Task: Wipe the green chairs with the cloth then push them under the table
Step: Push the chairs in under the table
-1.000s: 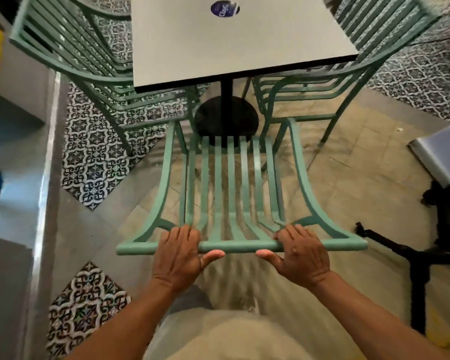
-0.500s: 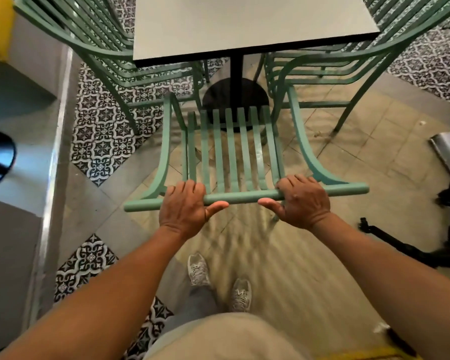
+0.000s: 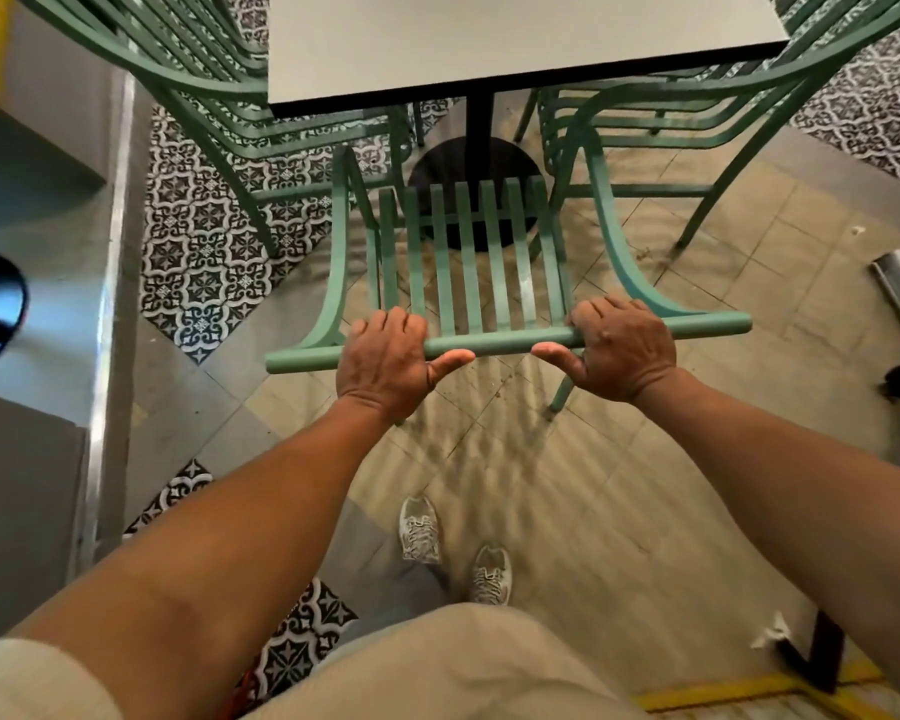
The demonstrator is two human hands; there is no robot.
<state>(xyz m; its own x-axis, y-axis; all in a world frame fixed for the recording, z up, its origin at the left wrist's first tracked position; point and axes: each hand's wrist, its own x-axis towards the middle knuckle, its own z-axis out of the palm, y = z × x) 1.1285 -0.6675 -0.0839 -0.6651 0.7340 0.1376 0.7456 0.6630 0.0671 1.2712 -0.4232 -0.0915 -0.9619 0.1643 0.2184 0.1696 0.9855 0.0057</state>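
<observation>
Both hands, left hand (image 3: 385, 358) and right hand (image 3: 619, 350), clasped around green chair (image 3: 494, 267) top rail.

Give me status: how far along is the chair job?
Done, by the look of it: two side chairs sit tucked at the table. In hand: left hand and right hand grip the top rail of the near chair, its seat front only nearing the table edge. Left: push it fully under. No cloth in view, so wiping can't be confirmed.
</observation>
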